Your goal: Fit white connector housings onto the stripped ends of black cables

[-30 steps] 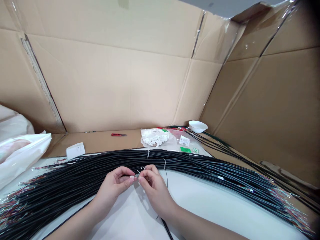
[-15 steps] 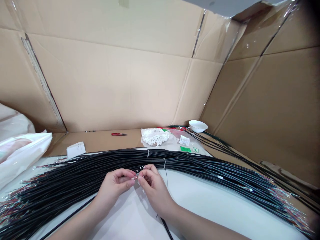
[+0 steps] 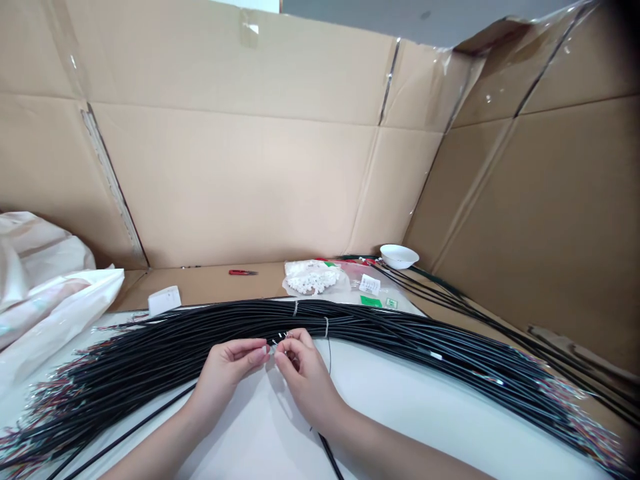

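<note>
Close together above the white tabletop, both hands work on small parts. Between the thumb and forefinger of my left hand (image 3: 231,370) is a small white piece (image 3: 267,349), perhaps a connector housing, mostly covered by the fingertips. My right hand (image 3: 307,377) pinches thin wires (image 3: 282,335) whose pale tips stick out past its fingers. A black cable (image 3: 330,457) runs out beneath the right wrist. Just behind the hands lies a thick bundle of black cables (image 3: 240,327), bound with ties, with coloured wire ends fanned out at both sides.
A plastic bag of small white pieces (image 3: 313,280) lies behind the bundle, with a white bowl (image 3: 399,257) to its right. Red-handled snips (image 3: 243,272) rest near the cardboard wall (image 3: 225,187). White plastic sheeting (image 3: 50,287) is heaped at left.
The camera view has shifted slightly, moving the background. My left fingertips have drawn a little away from the right hand's; both hands keep their pinch.
</note>
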Available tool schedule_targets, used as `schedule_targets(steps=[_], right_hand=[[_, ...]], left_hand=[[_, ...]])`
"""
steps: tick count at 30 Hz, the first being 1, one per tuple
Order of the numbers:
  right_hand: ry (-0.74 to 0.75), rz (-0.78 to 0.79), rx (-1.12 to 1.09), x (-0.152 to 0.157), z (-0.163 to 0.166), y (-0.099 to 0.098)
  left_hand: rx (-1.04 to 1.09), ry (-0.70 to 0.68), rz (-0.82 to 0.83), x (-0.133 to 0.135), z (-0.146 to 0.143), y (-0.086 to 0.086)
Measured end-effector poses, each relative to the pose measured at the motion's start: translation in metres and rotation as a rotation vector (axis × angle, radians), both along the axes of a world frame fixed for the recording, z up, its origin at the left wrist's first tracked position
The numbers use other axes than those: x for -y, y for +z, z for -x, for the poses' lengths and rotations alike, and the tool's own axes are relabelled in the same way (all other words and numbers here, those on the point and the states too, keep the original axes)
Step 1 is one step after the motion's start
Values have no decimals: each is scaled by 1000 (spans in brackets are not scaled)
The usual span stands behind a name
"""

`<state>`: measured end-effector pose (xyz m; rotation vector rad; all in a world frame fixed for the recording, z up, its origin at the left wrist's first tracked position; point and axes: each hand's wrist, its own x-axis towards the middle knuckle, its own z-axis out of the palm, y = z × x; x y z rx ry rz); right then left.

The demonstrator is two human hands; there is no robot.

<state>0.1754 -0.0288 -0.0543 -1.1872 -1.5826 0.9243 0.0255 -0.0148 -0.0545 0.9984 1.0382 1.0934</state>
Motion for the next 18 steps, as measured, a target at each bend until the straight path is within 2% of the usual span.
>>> schedule_targets(steps=[18], right_hand=[[19,33,-40,0,1,1]], left_hand=[[-28,-45,44,-2,2,5]])
